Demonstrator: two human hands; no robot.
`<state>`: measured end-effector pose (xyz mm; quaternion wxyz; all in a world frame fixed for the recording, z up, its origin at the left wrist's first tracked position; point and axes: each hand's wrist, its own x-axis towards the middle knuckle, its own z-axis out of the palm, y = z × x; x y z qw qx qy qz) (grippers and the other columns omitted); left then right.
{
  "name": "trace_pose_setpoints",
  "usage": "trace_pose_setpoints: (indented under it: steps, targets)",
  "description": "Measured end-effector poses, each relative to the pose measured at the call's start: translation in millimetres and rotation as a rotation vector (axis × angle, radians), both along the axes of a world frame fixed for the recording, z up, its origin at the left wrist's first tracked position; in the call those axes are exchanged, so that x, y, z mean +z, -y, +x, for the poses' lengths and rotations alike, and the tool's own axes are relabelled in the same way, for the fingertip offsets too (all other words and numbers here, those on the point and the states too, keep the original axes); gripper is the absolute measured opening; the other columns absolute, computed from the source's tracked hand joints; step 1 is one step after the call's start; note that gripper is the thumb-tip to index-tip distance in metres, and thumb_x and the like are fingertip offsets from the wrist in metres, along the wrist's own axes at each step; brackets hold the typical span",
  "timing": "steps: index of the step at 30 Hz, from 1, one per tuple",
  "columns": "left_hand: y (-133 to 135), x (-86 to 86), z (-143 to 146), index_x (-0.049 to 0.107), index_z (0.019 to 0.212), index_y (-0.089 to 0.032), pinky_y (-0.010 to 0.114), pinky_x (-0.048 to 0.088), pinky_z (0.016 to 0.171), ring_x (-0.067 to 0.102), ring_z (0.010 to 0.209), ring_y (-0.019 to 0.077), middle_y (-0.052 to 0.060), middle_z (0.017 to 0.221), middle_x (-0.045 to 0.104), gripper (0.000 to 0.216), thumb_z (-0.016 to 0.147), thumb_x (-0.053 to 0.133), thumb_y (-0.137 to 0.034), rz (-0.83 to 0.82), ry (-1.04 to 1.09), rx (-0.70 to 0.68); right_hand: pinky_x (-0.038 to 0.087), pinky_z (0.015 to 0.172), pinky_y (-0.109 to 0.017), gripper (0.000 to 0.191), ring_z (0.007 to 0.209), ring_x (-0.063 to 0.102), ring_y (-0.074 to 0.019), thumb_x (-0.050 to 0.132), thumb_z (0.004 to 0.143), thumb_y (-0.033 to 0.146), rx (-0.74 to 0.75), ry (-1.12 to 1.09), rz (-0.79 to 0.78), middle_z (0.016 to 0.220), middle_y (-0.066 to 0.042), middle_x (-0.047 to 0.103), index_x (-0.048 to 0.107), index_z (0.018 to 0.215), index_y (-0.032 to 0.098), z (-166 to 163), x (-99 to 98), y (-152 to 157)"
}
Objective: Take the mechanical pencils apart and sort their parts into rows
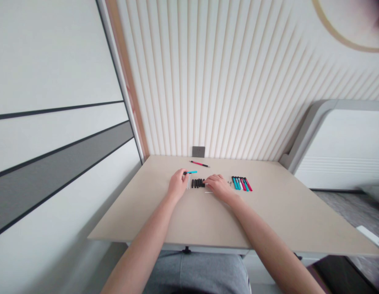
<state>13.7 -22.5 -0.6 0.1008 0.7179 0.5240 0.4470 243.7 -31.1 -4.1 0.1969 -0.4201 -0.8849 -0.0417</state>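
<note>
My left hand (178, 182) is closed on a blue pen barrel (192, 172) with a dark end, held just above the table. Thin white refills (188, 182) lie beside its fingertips. In the middle sits a row of several short black pen parts (196, 183). My right hand (218, 184) reaches over the right end of that row, its fingertips at the last black piece; whether they grip it is too small to tell. A single white refill (209, 192) lies in front of the right hand. Small metallic bits (229, 183) are just right of it.
Several blue, white and red pen barrels (241, 183) with dark tops lie in a row at the right. A red and black pen (199, 163) lies near the back. Behind the beige table (204, 224) rises a ribbed wall with a dark socket (198, 152).
</note>
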Motion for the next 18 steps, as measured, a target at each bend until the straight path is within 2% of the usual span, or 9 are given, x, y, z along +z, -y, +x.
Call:
trace_pose_setpoints:
  steps: [3,5,9,13,18]
  targets:
    - [1,0.8,0,0.060,0.099,-0.020,0.026,0.047,0.066,0.058,0.064,0.0140,0.002,0.083,0.066,0.015,0.088,0.050,-0.025,-0.002,0.014,-0.004,0.038,0.087,-0.034,0.022,0.100,0.058,-0.0211,0.053,0.092,0.016,-0.010,-0.038,-0.014,0.104,-0.008,0.068,0.067,0.106,0.023,1,2.0,3]
    - [2,2.3,0,0.061,0.097,-0.020,0.026,0.046,0.063,0.058,0.062,0.0141,0.001,0.075,0.065,0.015,0.088,0.051,-0.027,-0.025,0.039,-0.005,0.038,0.089,-0.035,0.025,0.102,0.058,-0.0214,0.052,0.093,0.018,-0.018,-0.083,-0.019,0.106,-0.008,0.068,0.064,0.114,0.023,0,3.6,6]
    - [6,6.4,6,0.064,0.096,-0.020,0.024,0.047,0.059,0.060,0.061,0.0143,-0.001,0.068,0.065,0.019,0.088,0.054,-0.035,-0.069,0.110,-0.059,0.040,0.093,-0.036,0.042,0.103,0.059,-0.0204,0.046,0.096,0.024,-0.024,-0.162,-0.038,0.108,-0.008,0.067,0.044,0.138,0.025,-7,4.6,13]
    - [12,7.2,17,0.065,0.097,-0.021,0.026,0.051,0.066,0.066,0.074,0.0163,0.003,0.084,0.072,0.020,0.087,0.057,-0.035,-0.096,0.127,-0.228,0.042,0.095,-0.038,0.050,0.109,0.058,-0.0224,0.044,0.096,0.028,-0.010,-0.181,-0.024,0.118,-0.011,0.064,0.033,0.146,0.023,-13,1.4,14]
    - [18,5.5,27,0.062,0.111,-0.022,0.028,0.053,0.075,0.068,0.082,0.0168,0.004,0.098,0.073,0.025,0.087,0.059,-0.028,-0.142,0.064,-0.458,0.044,0.092,-0.036,0.043,0.106,0.060,-0.0220,0.045,0.097,0.029,-0.024,-0.247,0.017,0.113,-0.011,0.065,0.044,0.139,0.020,-8,-1.0,12]
